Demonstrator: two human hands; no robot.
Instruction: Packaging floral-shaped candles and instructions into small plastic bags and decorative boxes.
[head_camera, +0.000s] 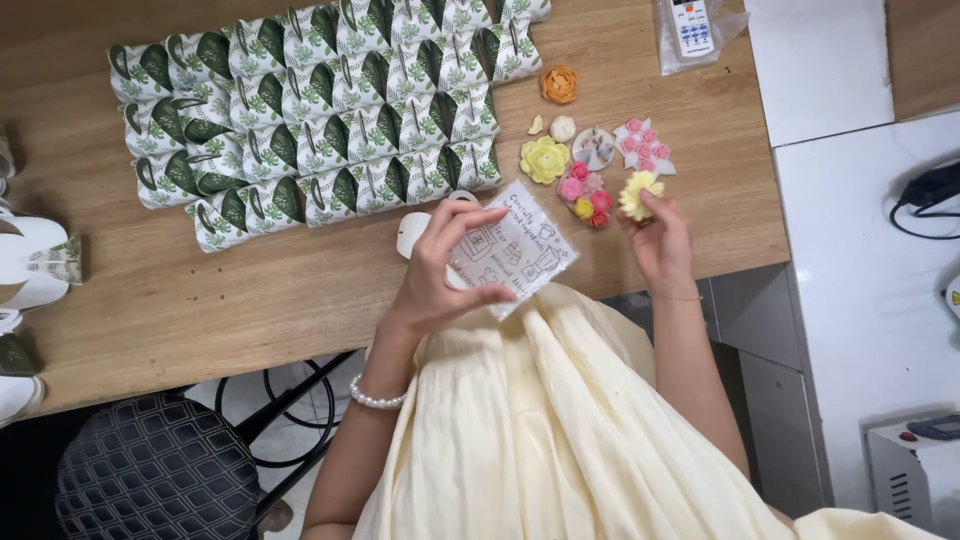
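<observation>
Yellow flower (640, 192) pinched in right hand (660, 240) fingers, just right of clear printed packet (512, 250). Left hand (440, 275) fingers clamped on packet's left edge, over near desk (200, 300) edge. Flower cluster (585, 195) just beyond.

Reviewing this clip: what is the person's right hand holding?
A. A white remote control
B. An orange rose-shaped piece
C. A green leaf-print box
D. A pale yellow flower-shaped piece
D: the right hand pinches a pale yellow flower-shaped piece at its fingertips, while the orange rose-shaped piece lies untouched on the wooden table and the left hand holds a clear printed packet.
</observation>
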